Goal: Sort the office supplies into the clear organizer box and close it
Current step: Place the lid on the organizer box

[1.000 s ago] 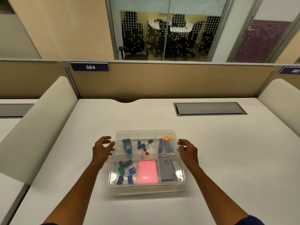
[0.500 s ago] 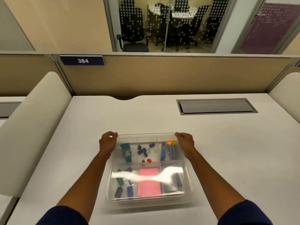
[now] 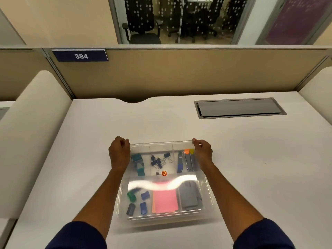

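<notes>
Clear organizer box (image 3: 166,215) sits on the counter (image 3: 251,159), centre-near, directly ahead of us between both forearms. Compartments are filled: binder clips (image 3: 159,159) in the far middle cell, pink sticky notes (image 3: 165,201) near middle, a grey stapler (image 3: 189,196) near right, small coloured clips near left. Nothing loose on the counter that we can see, so sorting looks done.

A clear lid (image 3: 161,146) lies over the box; a glare band runs across its near half. We judge it is being seated, not yet snapped.

Key relation: the box's long axis runs left to right, and the lid's two far corners lie at our fingertips. Left hand (image 3: 119,155) is at the far-left corner, right hand (image 3: 203,152) at the far-right corner, each about equally close to its own corner. Each grip is pinched on the lid's far edge, fingers curled over it. The next press should go straight down at those corners, we reckon, then along the near edge.

Versus one second earlier: hands were then spread at the box's sides, level with the far row of cells, and no glare band showed. They have since moved to the far corners and closed on the edge.
</notes>
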Motion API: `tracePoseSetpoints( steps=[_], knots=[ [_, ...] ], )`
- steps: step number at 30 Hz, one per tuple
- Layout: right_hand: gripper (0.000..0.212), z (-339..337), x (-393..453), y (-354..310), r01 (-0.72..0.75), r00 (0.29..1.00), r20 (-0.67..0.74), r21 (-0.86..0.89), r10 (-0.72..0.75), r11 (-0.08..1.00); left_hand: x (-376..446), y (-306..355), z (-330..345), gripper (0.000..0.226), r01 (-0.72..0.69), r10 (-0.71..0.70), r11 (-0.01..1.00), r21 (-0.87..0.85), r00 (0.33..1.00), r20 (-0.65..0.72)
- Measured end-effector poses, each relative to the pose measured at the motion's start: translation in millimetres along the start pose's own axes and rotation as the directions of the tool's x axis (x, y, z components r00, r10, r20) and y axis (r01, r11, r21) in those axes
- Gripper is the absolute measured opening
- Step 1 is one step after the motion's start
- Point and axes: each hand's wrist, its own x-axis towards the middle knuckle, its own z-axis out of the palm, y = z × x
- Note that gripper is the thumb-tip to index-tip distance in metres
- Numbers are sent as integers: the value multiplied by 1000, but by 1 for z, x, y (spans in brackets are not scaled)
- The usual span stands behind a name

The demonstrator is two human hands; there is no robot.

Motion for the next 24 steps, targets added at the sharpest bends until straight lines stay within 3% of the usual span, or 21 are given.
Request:
tracePoseSetpoints(
  steps=[3,8,10,13,16,19,24],
  knots=[
    [37,-1,-11,-6,46,998,-38,-115,-50,992,-17,7,-12,3,-192,194,980,57,980,-39],
    [51,-12,-43,0,213,977,56,-401,-208,891,-66,1,-25,30,-349,301,871,346,935,186],
    [61,-15,-63,11,260,965,114,-539,-237,801,-83,-2,-33,33,-390,333,860,330,917,218],
    [71,-24,-91,30,258,964,135,-667,-227,699,-108,-2,-39,46,-370,298,888,272,915,271],
    [77,-30,-115,42,281,955,139,-711,-264,644,-128,-5,-38,53,-377,225,771,513,915,335],
    [83,-31,-134,52,311,941,153,-740,-300,596,-144,-12,-37,65,-345,154,746,569,922,356],
    [87,-31,-142,58,321,938,160,-742,-308,589,-159,-20,-36,90,-337,128,757,560,916,380]
  ],
)
